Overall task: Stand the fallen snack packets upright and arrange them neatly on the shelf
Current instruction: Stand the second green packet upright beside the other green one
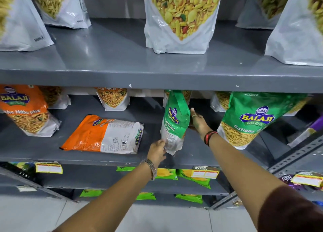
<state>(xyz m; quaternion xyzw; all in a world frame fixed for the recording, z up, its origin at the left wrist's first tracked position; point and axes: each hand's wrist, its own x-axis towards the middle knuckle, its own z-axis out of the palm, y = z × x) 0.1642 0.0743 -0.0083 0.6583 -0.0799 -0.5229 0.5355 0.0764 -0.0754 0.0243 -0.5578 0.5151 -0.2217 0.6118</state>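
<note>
A green Ratlami Sev packet [175,121] stands nearly upright on the middle grey shelf [104,159], turned edge-on to me. My left hand [157,151] grips its lower white corner. My right hand [199,122] lies flat against the packet's right side, fingers stretched toward the back. An orange Tikha Mitha Mix packet [103,135] lies flat on its face on the same shelf, to the left. An upright orange packet [26,109] stands at far left, and an upright green Ratlami Sev packet [251,118] at right.
Smaller packets [113,99] stand at the back of the middle shelf. The upper shelf [157,78] holds large white snack pouches [181,18]. Lower shelves carry green and yellow packets [194,176] and price labels. A slotted metal upright [295,155] rises at right.
</note>
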